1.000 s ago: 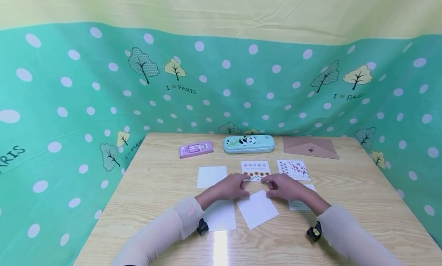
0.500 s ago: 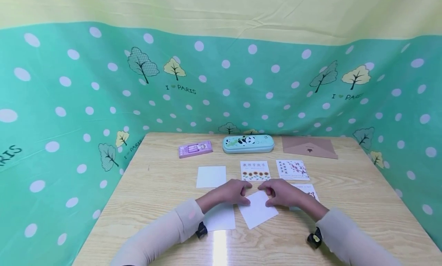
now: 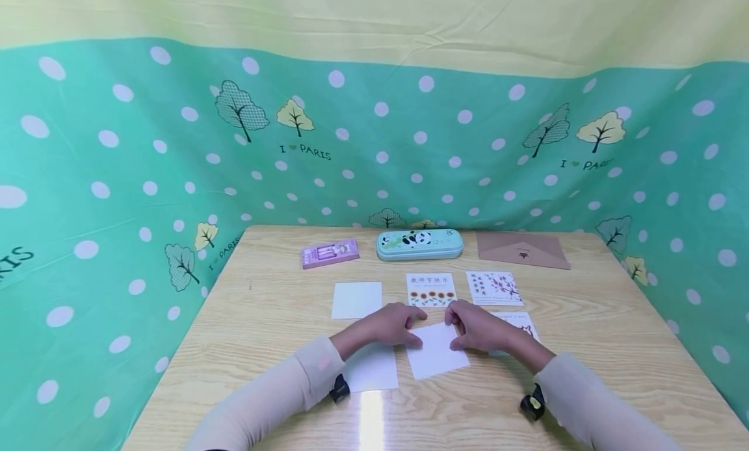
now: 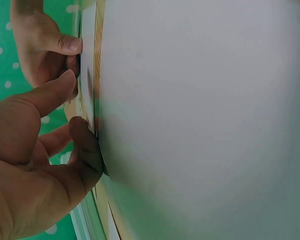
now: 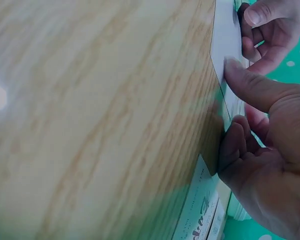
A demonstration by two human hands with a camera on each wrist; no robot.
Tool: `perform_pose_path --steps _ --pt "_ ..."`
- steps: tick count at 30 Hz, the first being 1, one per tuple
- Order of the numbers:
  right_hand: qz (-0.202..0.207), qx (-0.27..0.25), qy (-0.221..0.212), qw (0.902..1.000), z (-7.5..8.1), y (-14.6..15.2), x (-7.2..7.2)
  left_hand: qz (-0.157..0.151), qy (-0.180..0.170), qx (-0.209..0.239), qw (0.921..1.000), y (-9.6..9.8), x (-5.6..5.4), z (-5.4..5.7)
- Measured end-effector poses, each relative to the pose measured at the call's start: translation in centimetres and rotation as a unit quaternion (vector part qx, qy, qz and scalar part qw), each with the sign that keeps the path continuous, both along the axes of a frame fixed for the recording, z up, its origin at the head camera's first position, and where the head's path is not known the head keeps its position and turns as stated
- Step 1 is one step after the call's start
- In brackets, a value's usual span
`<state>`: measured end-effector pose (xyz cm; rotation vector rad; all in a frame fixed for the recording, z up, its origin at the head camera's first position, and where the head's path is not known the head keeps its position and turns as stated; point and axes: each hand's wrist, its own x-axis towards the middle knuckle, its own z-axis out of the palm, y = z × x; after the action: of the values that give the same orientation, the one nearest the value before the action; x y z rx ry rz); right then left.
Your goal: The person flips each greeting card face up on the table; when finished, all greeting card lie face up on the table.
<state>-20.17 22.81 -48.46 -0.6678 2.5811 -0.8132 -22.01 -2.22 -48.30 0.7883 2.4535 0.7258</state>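
Note:
In the head view a blank white card (image 3: 437,359) lies on the table, slightly turned, between the two hands. My left hand (image 3: 394,324) is at its left edge, thumb tip at the card and fingers loosely bent. On the other side my right hand (image 3: 476,326) has its thumb at the right edge and its bent index finger near the upper corner. The right wrist view shows the right thumb (image 5: 245,80) touching the card's edge, apart from the fingers. Another blank card (image 4: 200,90) fills much of the left wrist view, below the left hand's curled fingers.
Behind the hands lie a sunflower card (image 3: 431,290), a blossom card (image 3: 494,288) and a blank card (image 3: 357,299). A printed card (image 3: 517,321) is partly under the right hand. Farther back are a purple box (image 3: 330,253), a panda pencil case (image 3: 419,244) and a brown envelope (image 3: 523,249).
Both hands have drawn back from the sunflower card to the blank card's sides. The blank card has turned clockwise and sits straighter. The right index finger has shifted right.

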Motion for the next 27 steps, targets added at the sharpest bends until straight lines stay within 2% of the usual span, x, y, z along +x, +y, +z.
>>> perform_pose_path --steps 5,13,22,27 --pt "-0.002 -0.002 0.004 1.0000 0.12 -0.05 0.20 0.010 -0.009 0.001 0.9999 -0.01 -0.04 0.15" --pt "-0.004 0.012 0.008 0.9999 0.22 -0.19 0.14 0.011 -0.021 0.004 0.9997 0.22 0.20 0.44" --pt "-0.042 0.021 -0.036 0.9983 0.53 -0.71 0.17 0.028 -0.012 -0.012 0.9994 0.02 0.12 0.51" --pt "-0.055 0.021 -0.036 0.9976 0.37 -0.46 0.28 0.042 -0.012 -0.020 0.9989 -0.04 0.00 0.50"
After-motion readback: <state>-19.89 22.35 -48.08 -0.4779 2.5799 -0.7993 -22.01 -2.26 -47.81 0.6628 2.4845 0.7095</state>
